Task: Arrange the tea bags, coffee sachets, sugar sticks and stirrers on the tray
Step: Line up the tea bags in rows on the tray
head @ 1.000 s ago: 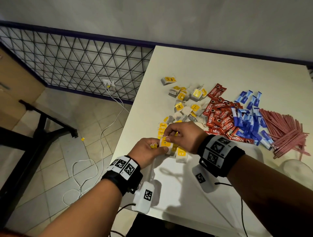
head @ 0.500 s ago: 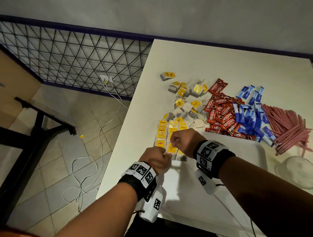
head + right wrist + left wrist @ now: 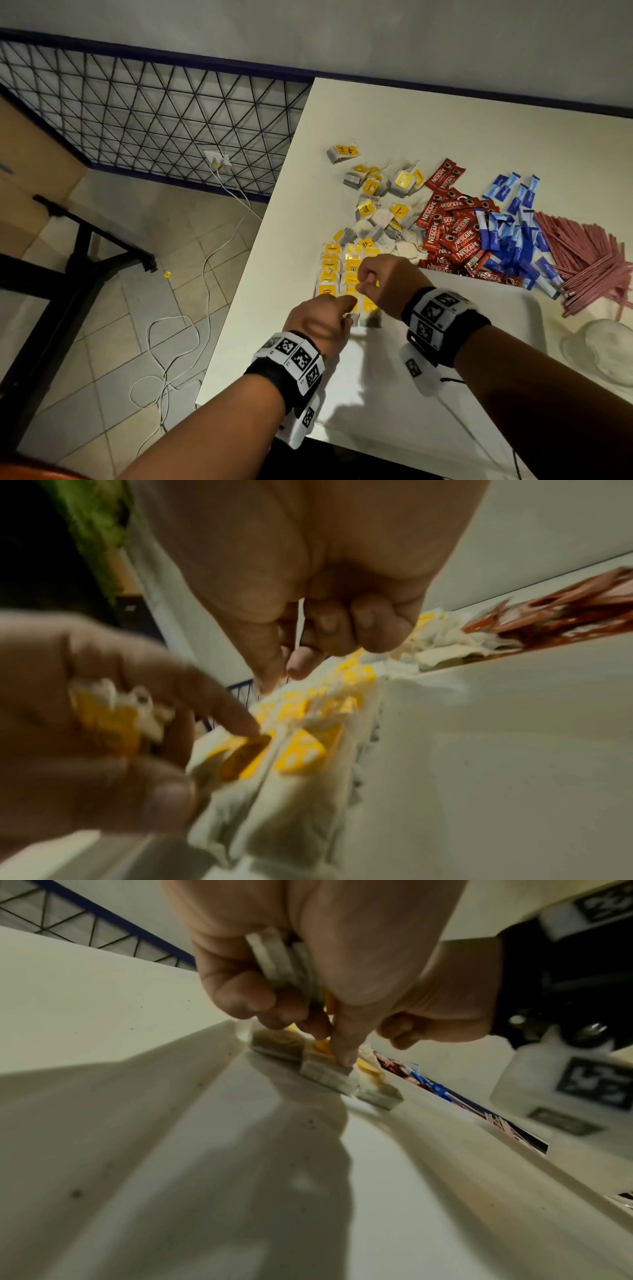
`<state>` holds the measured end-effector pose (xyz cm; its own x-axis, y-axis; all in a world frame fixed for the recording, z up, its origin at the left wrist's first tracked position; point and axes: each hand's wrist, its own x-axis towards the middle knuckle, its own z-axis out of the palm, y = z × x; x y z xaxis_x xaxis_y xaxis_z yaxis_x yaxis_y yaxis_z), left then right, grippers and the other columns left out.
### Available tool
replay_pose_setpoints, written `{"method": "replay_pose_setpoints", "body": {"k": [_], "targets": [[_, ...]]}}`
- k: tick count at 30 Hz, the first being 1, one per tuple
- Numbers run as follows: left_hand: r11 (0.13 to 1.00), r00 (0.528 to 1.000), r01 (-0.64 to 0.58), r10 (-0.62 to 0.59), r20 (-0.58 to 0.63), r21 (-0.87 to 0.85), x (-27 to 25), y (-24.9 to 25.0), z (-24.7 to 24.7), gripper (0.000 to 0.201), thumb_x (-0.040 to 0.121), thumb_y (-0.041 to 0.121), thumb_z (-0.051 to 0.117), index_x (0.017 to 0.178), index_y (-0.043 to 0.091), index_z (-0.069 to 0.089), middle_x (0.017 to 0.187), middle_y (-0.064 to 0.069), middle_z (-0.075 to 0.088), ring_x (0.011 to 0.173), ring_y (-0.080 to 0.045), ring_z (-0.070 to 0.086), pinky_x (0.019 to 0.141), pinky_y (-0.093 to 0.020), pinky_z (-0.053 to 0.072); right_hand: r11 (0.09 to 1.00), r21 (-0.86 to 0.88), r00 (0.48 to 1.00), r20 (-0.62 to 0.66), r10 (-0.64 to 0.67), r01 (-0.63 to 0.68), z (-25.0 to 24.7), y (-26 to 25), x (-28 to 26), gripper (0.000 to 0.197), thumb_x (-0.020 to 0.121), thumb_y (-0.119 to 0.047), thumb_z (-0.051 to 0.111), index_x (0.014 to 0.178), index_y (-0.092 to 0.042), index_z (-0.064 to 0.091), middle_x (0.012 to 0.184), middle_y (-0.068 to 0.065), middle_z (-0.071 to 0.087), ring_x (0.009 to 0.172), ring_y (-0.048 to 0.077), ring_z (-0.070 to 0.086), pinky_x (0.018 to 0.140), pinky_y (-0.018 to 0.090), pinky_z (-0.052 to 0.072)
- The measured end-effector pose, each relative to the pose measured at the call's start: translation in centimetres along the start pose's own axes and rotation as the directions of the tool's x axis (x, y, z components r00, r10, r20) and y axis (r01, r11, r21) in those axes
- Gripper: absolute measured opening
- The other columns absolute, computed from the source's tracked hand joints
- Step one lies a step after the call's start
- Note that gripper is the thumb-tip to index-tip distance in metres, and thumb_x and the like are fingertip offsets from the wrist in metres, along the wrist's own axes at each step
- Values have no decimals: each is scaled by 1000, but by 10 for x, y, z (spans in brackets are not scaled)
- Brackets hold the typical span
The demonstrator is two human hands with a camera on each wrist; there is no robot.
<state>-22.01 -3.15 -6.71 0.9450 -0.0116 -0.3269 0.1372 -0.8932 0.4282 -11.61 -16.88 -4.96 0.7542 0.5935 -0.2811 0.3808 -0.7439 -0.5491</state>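
Since a second ago both hands are sitting lower and nearer the tray's far left corner, and the rows of tea bags laid there are showing more fully. The left hand (image 3: 322, 322) is clutching a small stack of tea bags (image 3: 284, 958) in its curled fingers while its forefinger is pressing down on the front of the laid rows (image 3: 346, 277) inside the tray (image 3: 479, 308). The right hand (image 3: 387, 281) is hovering just behind, thumb and forefinger pinched together, seemingly on a tag or string, though that is too small to confirm. Farther right, loose tea bags (image 3: 380, 205), red coffee sachets (image 3: 455, 233), blue sugar sticks (image 3: 513, 236) and pink stirrers (image 3: 589, 260) are lying on the table (image 3: 376, 120), off the tray. Doing this well likely means pinning the row while sliding each bag in, tags facing up.
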Motion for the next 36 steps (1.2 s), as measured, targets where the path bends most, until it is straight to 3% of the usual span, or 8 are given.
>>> {"method": "replay_pose_setpoints", "body": {"k": [12, 15, 17, 19, 21, 23, 30, 36], "targets": [[1000, 999, -19, 18, 29, 17, 6, -6, 8, 30, 93, 35, 50, 122, 30, 56, 111, -5, 61, 104, -30, 59, 89, -35, 49, 978, -204, 978, 193, 82, -41, 14, 14, -36, 24, 88, -36, 62, 110, -30, 61, 119, -7, 52, 105, 19, 56, 90, 28, 44], [966, 995, 64, -81, -58, -250, 3, -3, 1, 30, 87, 41, 59, 113, 29, 66, 108, 1, 68, 97, -20, 63, 86, -29, 50, 987, -162, 992, 130, 3, 18, 9, 12, -37, 21, 86, -35, 64, 104, -25, 63, 108, -5, 55, 98, 20, 58, 84, 29, 46], [718, 961, 113, -254, -107, -687, 0, 0, -9, 23, 82, 42, 68, 96, 24, 72, 95, -1, 72, 73, -12, 63, 68, -26, 52, 995, -42, 996, 8, -89, 89, 5, 8, -35, 14, 83, -30, 66, 94, -21, 67, 92, -3, 57, 86, 19, 59, 77, 30, 47], [221, 945, 161, -314, 86, -962, -2, 1, -21, 28, 90, 41, 61, 90, 13, 65, 80, -10, 66, 54, -18, 56, 48, -24, 43, 981, 109, 982, -115, -149, 161, -1, -1, -31, 18, 80, -34, 62, 89, -20, 69, 84, -4, 59, 78, 10, 56, 74, 28, 48], [-199, 938, 245, -200, 284, -949, -3, -1, -32, 55, 93, 58, 39, 99, 7, 60, 78, -13, 62, 53, -24, 57, 44, -24, 44, 956, 141, 955, -186, -229, 257, -6, -15, -25, 29, 79, -41, 54, 91, -20, 70, 83, -7, 59, 75, 1, 49, 71, 13, 41], [-377, 933, 298, -78, 351, -877, -4, -4, -38, 80, 87, 71, 25, 102, 4, 65, 81, -15, 65, 56, -27, 62, 44, -27, 50, 944, 92, 940, -163, -299, 316, -13, -29, -17, 25, 81, -38, 57, 94, -21, 71, 84, -10, 58, 77, 0, 48, 71, 11, 37], [-432, 935, 328, 25, 353, -840, -9, -7, -44, 91, 76, 79, 24, 82, 6, 78, 87, -16, 72, 68, -30, 71, 57, -41, 58, 934, -20, 933, 70, -354, 356, -12, -56, 0, 36, 84, -34, 67, 119, -28, 65, 109, -5, 55, 103, 13, 55, 89, 33, 46], [-394, 939, 333, 54, 340, -857, -10, -7, -44, 92, 74, 81, 24, 82, 4, 74, 81, -19, 67, 66, -35, 69, 55, -40, 59, 913, 21, 913, 26, -407, 407, -10, -63, 3, 19, 78, -29, 70, 95, -23, 68, 97, -8, 53, 94, 14, 55, 82, 35, 48]]}}
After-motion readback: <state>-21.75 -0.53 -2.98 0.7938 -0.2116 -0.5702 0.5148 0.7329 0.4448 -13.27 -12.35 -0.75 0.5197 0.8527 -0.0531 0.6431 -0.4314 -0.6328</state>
